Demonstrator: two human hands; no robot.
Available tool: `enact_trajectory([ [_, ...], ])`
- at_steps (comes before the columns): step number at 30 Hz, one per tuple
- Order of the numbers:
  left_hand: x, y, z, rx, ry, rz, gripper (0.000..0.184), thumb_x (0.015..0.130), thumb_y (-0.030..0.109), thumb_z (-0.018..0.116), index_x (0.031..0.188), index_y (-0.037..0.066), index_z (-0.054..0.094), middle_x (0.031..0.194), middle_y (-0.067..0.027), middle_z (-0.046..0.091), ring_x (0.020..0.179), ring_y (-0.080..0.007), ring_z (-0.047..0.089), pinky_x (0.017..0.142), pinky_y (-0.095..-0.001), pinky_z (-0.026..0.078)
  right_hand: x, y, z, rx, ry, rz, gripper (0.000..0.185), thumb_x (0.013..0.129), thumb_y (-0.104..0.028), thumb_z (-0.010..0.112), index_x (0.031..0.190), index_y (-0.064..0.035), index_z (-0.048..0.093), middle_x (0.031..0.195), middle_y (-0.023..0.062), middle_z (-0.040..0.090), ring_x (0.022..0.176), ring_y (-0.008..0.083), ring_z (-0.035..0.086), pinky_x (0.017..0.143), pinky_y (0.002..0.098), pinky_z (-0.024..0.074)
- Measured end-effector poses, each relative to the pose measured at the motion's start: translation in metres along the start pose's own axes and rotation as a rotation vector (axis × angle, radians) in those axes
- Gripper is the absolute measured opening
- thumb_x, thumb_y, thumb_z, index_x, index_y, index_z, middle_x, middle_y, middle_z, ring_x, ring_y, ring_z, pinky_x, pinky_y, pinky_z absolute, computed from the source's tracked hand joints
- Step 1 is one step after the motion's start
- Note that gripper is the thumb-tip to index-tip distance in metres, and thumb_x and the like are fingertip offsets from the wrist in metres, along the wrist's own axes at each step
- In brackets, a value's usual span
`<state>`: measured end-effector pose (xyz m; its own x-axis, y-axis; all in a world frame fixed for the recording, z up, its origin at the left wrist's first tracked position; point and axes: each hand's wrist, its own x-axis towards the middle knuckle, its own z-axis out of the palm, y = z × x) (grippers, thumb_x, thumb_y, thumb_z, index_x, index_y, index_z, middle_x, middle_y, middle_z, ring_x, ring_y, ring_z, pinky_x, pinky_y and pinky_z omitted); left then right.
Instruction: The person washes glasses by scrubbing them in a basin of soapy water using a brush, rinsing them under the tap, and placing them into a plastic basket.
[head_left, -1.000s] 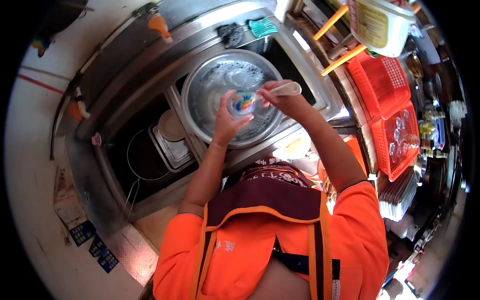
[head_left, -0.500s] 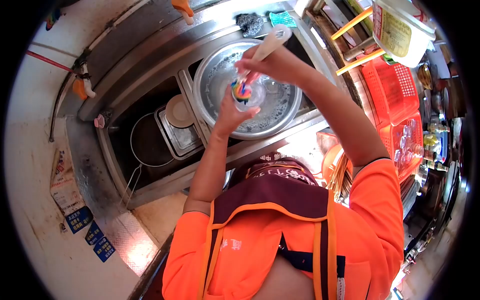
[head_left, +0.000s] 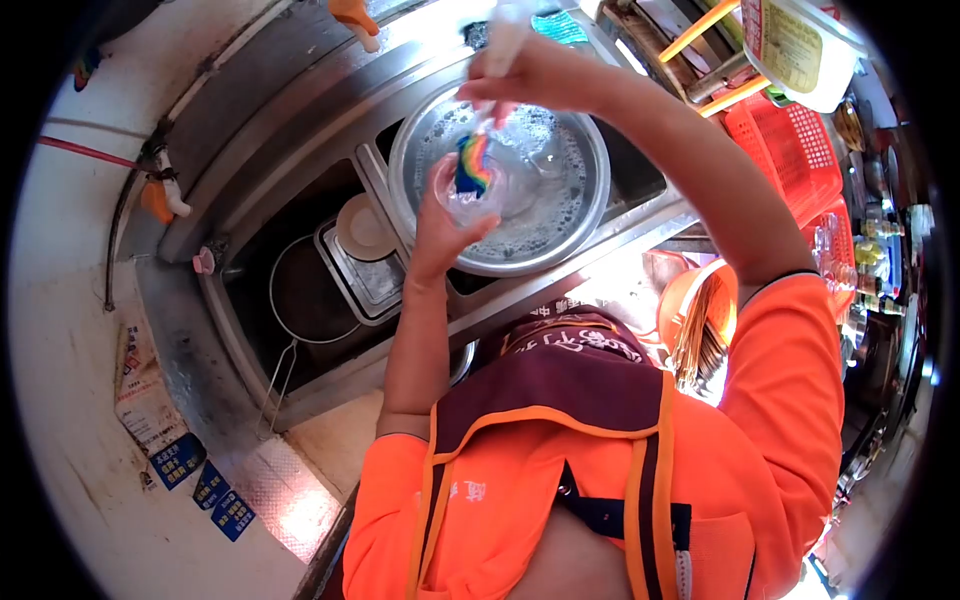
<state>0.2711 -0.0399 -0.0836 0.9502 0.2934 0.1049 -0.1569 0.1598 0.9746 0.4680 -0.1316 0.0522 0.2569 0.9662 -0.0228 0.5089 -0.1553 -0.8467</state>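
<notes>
My left hand (head_left: 438,232) is wrapped round a clear drinking glass (head_left: 468,208), held above the left part of a round metal basin (head_left: 603,190) of sudsy water. In my right hand (head_left: 535,75) is the pale handle of a bottle brush (head_left: 474,165), its upper end blurred. The brush's rainbow-coloured sponge head points down at the mouth of the glass, its lower end appearing partly inside. Fingers of the right hand close on the handle over the basin's far rim.
Left of the basin, a dark sink compartment holds a wire-rimmed strainer (head_left: 284,345), a metal tray (head_left: 378,290) and a pale bowl (head_left: 364,227). A teal scouring pad (head_left: 560,28) lies behind. Red baskets (head_left: 785,160) and an orange bucket (head_left: 680,305) stand at right.
My right hand has lifted the brush, so more of its sponge head shows above the glass. My left hand and the glass have shifted slightly left.
</notes>
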Motion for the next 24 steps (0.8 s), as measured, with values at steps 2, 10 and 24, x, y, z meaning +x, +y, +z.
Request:
enact_trajectory([
  [2,0.003,-0.004,-0.008,0.263,0.124,0.115,0.083,0.058,0.013,0.081,0.128,0.004,0.038,0.117,-0.0082,0.048,0.109,-0.0193,0.048,0.096,-0.0318,0.037,-0.019,-0.001,-0.003,0.031,0.001,0.241,0.031,0.092,-0.028,0.055,0.087,0.0019,0.062,0.071,0.0100,0.064,0.063,0.0163,0.067,0.058,0.0255,0.0525],
  [10,0.006,0.003,0.011,0.457,0.170,0.133,0.079,0.057,0.013,0.080,0.125,0.003,0.040,0.116,-0.0119,0.052,0.105,-0.0219,0.052,0.093,-0.0336,0.041,-0.027,0.012,0.010,-0.252,0.161,0.128,0.032,0.091,-0.030,0.056,0.084,0.0000,0.065,0.064,0.0085,0.064,0.058,0.0143,0.066,0.054,0.0239,0.0525],
  [24,0.012,0.004,0.015,0.124,-0.099,-0.060,0.084,0.059,0.019,0.082,0.128,0.001,0.038,0.120,-0.0089,0.046,0.111,-0.0182,0.047,0.097,-0.0318,0.037,-0.024,-0.009,-0.012,0.085,-0.001,-0.048,0.029,0.091,-0.026,0.057,0.084,0.0018,0.062,0.073,0.0070,0.064,0.065,0.0145,0.067,0.058,0.0241,0.0528],
])
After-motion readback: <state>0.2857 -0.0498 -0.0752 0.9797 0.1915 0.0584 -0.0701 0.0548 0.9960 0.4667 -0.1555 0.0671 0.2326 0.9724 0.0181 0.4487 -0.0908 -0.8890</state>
